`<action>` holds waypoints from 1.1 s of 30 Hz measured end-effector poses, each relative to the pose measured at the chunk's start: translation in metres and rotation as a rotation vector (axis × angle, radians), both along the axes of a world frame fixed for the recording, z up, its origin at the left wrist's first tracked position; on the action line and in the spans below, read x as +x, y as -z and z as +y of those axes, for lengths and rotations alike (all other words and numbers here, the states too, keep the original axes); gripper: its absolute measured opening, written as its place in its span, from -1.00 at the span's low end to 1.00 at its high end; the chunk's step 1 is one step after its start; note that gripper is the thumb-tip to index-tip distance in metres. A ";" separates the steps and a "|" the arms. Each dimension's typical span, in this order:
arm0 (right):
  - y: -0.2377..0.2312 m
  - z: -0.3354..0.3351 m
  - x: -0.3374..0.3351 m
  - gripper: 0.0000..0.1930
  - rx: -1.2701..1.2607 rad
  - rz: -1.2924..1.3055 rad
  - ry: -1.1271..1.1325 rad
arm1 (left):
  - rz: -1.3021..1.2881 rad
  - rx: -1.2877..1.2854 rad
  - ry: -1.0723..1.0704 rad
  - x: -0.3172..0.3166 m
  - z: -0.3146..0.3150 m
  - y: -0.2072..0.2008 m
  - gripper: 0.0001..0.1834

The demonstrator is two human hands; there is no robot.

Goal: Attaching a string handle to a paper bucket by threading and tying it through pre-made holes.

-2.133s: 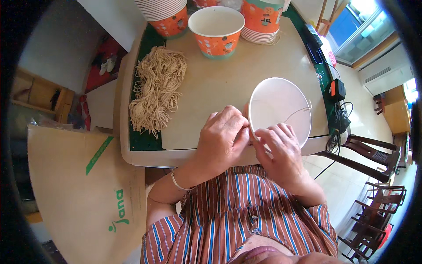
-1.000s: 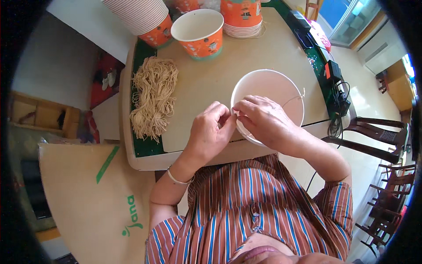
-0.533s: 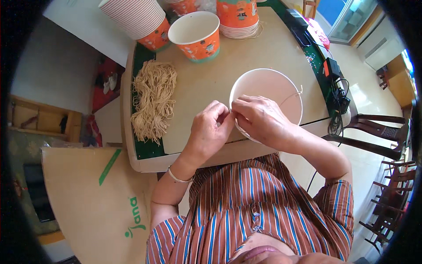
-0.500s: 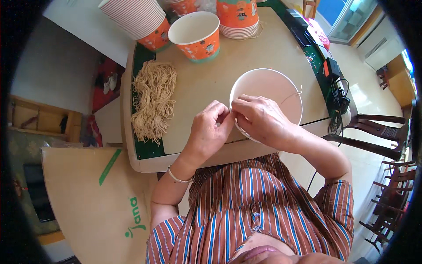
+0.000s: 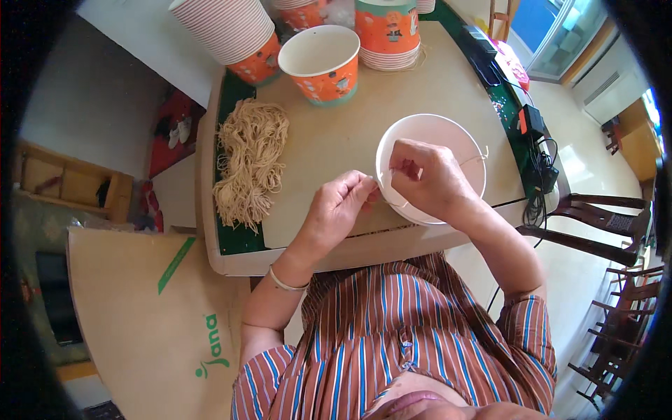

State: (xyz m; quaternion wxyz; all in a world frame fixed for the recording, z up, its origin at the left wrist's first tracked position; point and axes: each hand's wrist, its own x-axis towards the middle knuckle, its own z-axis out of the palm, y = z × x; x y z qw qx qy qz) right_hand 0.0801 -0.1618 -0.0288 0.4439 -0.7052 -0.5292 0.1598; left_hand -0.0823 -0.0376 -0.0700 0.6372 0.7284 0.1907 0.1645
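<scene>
At the near rim of the white cup (image 5: 448, 150), both hands meet. The left hand (image 5: 341, 210) has its grip pinched shut on a thin string (image 5: 396, 204) just outside the rim; the right hand (image 5: 428, 176) curls over the rim, its grip closed on the same string where it enters the cup wall. A second bit of string shows at the cup's far right rim. The step in hand looks like threading or knotting a string handle through the cup's side; the next move would call for a steady pull and a tight knot without crushing the paper wall. The cup lies at the desk's (image 5: 329, 147) near edge. Left of the cup lies a string bundle (image 5: 250, 162); beyond it stand an orange cup (image 5: 321, 63) and cup stacks (image 5: 231, 31). Compared with half a second ago, the hands have scarcely shifted; two seconds ago they worked lower, off the cup's near-left rim.
</scene>
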 end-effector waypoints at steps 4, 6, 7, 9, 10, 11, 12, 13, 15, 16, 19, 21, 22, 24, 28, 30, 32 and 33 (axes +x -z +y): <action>-0.006 0.000 0.003 -0.87 0.032 -0.002 -0.002 | 0.035 -0.097 0.031 0.000 -0.001 -0.005 -0.74; -0.008 0.000 0.002 -0.86 -0.047 -0.070 -0.011 | 0.045 -0.079 0.017 0.001 -0.002 -0.005 -0.75; -0.007 -0.001 0.003 -0.86 -0.046 -0.070 -0.009 | 0.060 -0.088 0.010 0.002 -0.002 -0.005 -0.77; -0.001 -0.003 0.004 -0.85 -0.096 -0.110 -0.061 | 0.077 -0.096 0.006 0.004 -0.003 -0.005 -0.78; 0.004 -0.002 0.003 -0.85 -0.095 -0.109 -0.058 | 0.051 -0.075 0.009 0.004 -0.003 -0.004 -0.80; 0.009 -0.002 0.002 -0.86 -0.079 -0.118 -0.065 | 0.025 -0.053 0.014 0.006 -0.003 -0.004 -0.81; 0.010 -0.001 0.001 -0.86 -0.062 -0.127 -0.072 | 0.025 -0.052 0.019 0.007 -0.002 -0.004 -0.81; 0.007 0.000 0.001 -0.86 -0.102 -0.132 -0.075 | 0.042 -0.022 0.014 0.008 0.000 -0.004 -0.81; 0.009 0.001 -0.002 -0.86 -0.091 -0.168 -0.062 | 0.028 -0.036 0.013 0.008 0.001 -0.003 -0.81; 0.010 0.001 -0.003 -0.86 -0.080 -0.206 -0.051 | 0.031 -0.037 0.015 0.009 0.001 -0.003 -0.81; 0.010 0.000 -0.004 -0.88 -0.063 -0.198 -0.050 | 0.073 0.014 0.028 0.013 0.003 -0.007 -0.80; 0.009 0.002 -0.005 -0.88 -0.049 -0.206 -0.064 | 0.089 0.056 0.022 0.016 0.004 -0.005 -0.78; 0.007 0.003 -0.006 -0.89 -0.033 -0.216 -0.080 | 0.091 0.056 0.024 0.016 0.005 -0.003 -0.78; 0.002 0.003 -0.006 -0.91 -0.053 -0.203 -0.093 | 0.097 0.090 0.019 0.017 0.007 0.000 -0.77; 0.005 0.003 -0.004 -0.92 -0.051 -0.196 -0.070 | 0.095 0.097 0.014 0.019 0.005 -0.003 -0.77; 0.004 0.004 -0.003 -0.92 -0.069 -0.184 -0.048 | 0.142 0.083 -0.013 0.019 0.004 -0.008 -0.77; 0.002 0.002 -0.001 -0.92 -0.087 -0.171 -0.020 | 0.151 0.124 -0.010 0.020 0.006 -0.007 -0.76; 0.002 0.001 0.001 -0.92 -0.078 -0.173 -0.024 | 0.160 0.164 -0.004 0.021 0.006 -0.006 -0.76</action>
